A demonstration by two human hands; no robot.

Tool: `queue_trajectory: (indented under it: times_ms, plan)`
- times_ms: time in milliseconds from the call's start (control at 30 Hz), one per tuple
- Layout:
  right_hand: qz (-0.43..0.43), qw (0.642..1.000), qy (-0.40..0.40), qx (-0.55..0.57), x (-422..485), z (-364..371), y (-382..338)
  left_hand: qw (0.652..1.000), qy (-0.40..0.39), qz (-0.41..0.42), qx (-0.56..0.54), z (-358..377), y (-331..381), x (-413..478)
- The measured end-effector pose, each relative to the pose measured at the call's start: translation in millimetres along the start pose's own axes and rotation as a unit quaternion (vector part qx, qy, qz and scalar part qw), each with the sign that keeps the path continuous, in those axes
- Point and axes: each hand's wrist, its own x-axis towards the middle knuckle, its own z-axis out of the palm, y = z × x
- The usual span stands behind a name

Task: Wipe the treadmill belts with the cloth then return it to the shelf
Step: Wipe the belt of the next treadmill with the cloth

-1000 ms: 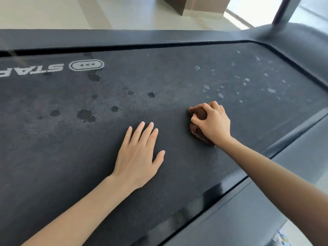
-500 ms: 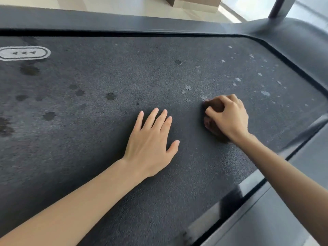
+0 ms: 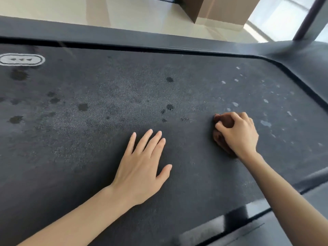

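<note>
Cloth (image 3: 222, 139), brown and bunched, is gripped in the curled fingers of the right hand (image 3: 237, 134) and pressed onto the belt (image 3: 88, 174). Left of the cloth and apart from it, the left hand (image 3: 142, 167) is laid flat on the belt, fingers straight and slightly spread, with nothing held. Pale flecks (image 3: 265, 123) are seen just beyond and right of the cloth, while dark spots (image 3: 82, 106) are scattered well to its left, toward an oval logo (image 3: 21, 59) printed farthest left.

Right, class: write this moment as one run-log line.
phase: wipe | right hand: grips brown cloth on treadmill belt | left hand: flat on belt | pale spots: right of cloth
</note>
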Motion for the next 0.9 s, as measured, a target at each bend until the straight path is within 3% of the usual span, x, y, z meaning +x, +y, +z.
queue_trajectory:
  times_ms: [100,200,400,500,800,900]
  plan:
    - [0.047,0.999,0.008,-0.007,21.3,-5.3,31.0,0.999,0.003,-0.018,0.035,1.7,8.3,1.8]
    - [0.031,0.999,0.012,-0.013,12.4,-0.6,22.4,0.999,-0.001,-0.014,0.045,1.4,10.0,2.6]
    - [-0.234,0.971,-0.031,0.041,-65.4,14.3,-56.3,0.996,-0.021,-0.029,0.078,-0.8,12.3,4.0]
    - [-0.262,0.962,-0.059,0.049,-69.3,10.1,-48.4,0.995,-0.025,-0.037,0.092,1.3,13.4,0.1]
    - [-0.036,0.999,-0.009,0.003,34.3,-18.7,98.8,0.997,-0.030,-0.050,0.059,-1.3,23.2,-5.4]
    - [0.048,0.999,0.011,-0.020,48.1,-19.0,106.1,1.000,-0.005,-0.026,0.014,-4.4,39.4,19.3]
